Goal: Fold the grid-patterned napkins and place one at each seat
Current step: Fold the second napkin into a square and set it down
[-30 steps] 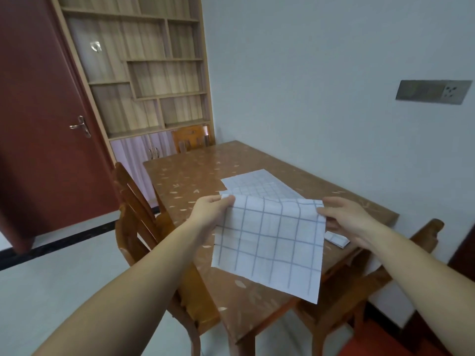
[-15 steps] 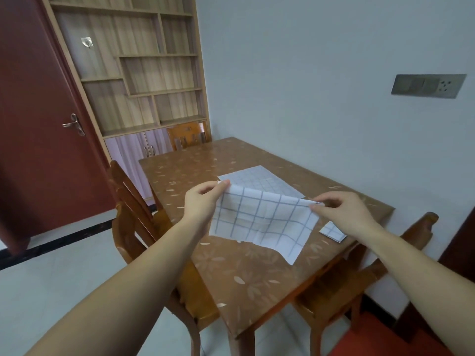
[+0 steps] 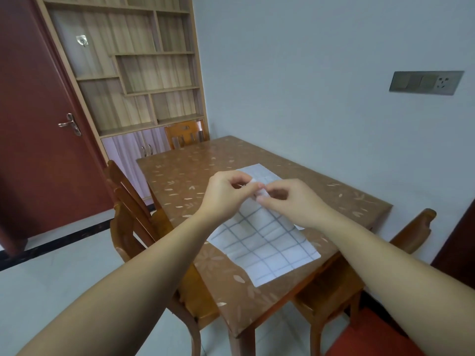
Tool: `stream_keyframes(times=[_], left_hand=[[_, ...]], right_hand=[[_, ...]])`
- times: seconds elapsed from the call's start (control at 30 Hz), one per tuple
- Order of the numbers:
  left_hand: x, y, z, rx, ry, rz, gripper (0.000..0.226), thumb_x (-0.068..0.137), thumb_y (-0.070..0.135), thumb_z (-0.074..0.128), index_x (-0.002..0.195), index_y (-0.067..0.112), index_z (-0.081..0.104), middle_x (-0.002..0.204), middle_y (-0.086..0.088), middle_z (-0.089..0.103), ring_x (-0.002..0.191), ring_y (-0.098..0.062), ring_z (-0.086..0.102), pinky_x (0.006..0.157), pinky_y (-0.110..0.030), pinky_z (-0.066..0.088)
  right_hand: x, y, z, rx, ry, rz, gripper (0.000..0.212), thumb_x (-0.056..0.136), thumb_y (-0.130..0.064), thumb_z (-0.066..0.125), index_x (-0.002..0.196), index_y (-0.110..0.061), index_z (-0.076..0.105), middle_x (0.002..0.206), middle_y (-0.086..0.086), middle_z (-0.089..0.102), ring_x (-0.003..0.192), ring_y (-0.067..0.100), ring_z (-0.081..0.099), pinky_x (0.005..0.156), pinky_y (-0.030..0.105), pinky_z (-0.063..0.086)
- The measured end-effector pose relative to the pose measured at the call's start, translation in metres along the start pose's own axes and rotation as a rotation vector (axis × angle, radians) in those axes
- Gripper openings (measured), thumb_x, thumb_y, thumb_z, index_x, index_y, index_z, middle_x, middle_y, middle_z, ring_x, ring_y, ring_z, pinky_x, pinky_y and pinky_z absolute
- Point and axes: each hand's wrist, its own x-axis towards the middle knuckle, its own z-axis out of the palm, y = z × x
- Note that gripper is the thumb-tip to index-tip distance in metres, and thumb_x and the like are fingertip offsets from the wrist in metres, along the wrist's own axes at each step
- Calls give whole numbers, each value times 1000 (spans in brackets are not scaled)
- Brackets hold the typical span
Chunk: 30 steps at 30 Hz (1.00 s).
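Observation:
A white napkin with a grey grid [image 3: 264,242] droops from my hands onto the near part of the brown leaf-patterned table [image 3: 195,176]. My left hand [image 3: 226,194] and my right hand [image 3: 290,201] meet above the table, both pinching the napkin's top corners together. Its lower part lies flat near the table's front edge. Another grid napkin [image 3: 262,172] lies flat on the table just behind my hands, partly hidden by them.
Wooden chairs stand at the left side [image 3: 128,209], the far end [image 3: 185,133] and the right side [image 3: 411,232] of the table. A grey wall runs along the table's right. A shelf unit [image 3: 144,73] and a red door [image 3: 33,124] are behind.
My hands have come together from holding the napkin spread wide, bringing its top corners to meet. The napkin has dropped lower and now rests partly on the table.

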Motion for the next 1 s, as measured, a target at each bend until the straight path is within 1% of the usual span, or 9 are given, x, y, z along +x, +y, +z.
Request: stream_keyframes(times=[0.1, 0.2, 0.37, 0.5, 0.57, 0.7, 0.77, 0.9, 1.0], left_hand=[[0, 0, -4, -114, 20, -47, 23, 76, 29, 81, 88, 13, 69, 80, -14, 73, 74, -27, 66, 75, -40, 53], [0, 0, -13, -194, -27, -188, 29, 80, 26, 80, 106, 23, 68, 84, -8, 77, 85, -15, 72, 87, -29, 53], [-2, 2, -16, -217, -95, -162, 8, 86, 14, 74, 86, 8, 79, 89, -3, 77, 84, -11, 71, 79, -23, 56], [3, 2, -22, -176, -12, -142, 13, 88, 16, 72, 88, 3, 76, 89, -8, 75, 79, -9, 66, 79, -27, 53], [7, 0, -30, -153, 36, -144, 15, 88, 19, 72, 89, 5, 76, 90, -8, 75, 80, -9, 66, 80, -26, 54], [3, -6, -35, -82, 12, -146, 15, 88, 21, 72, 88, 7, 77, 90, -9, 75, 80, -9, 66, 79, -25, 55], [1, -11, -29, -91, 23, -157, 16, 90, 23, 70, 87, 8, 76, 89, -9, 74, 80, -8, 65, 79, -26, 53], [9, -19, -33, -138, 74, -260, 18, 92, 27, 66, 89, 11, 74, 89, 2, 71, 86, -10, 63, 81, -28, 49], [16, -29, -36, 58, 23, -378, 36, 86, 44, 68, 116, 24, 64, 116, 3, 66, 110, -20, 61, 92, -40, 51]], right_hand=[[10, -9, 8, 51, 58, -52, 21, 91, -29, 65, 78, -16, 75, 82, 20, 69, 67, 17, 55, 67, 31, 41], [8, -12, 5, 102, 29, -42, 25, 93, -28, 65, 74, -17, 75, 66, 10, 62, 64, 10, 50, 61, 26, 37], [7, -13, 6, 75, -13, -44, 46, 97, -30, 59, 51, -26, 57, 51, -11, 37, 51, 6, 33, 50, 20, 26], [-1, 14, -1, -32, -108, -36, 45, 95, -33, 58, 56, -12, 50, 56, 9, 38, 55, 11, 37, 56, 28, 30], [-16, 48, -6, -111, -187, 99, 50, 94, -36, 59, 53, -17, 39, 53, 1, 33, 52, 14, 35, 58, 32, 29], [-55, 98, -10, 6, -356, 446, 23, 97, -33, 59, 79, -22, 69, 78, -6, 76, 75, 13, 73, 75, 29, 53], [-59, 104, -11, 87, -306, 508, 18, 96, -32, 60, 97, -19, 73, 92, -5, 78, 88, 10, 74, 82, 26, 54], [-50, 98, -20, 351, -12, 448, 19, 96, -23, 61, 93, -15, 78, 95, 0, 78, 81, 7, 72, 79, 26, 53], [-38, 82, -36, 43, 125, 242, 28, 96, -22, 60, 79, -3, 72, 65, 4, 60, 61, 9, 53, 61, 25, 42]])
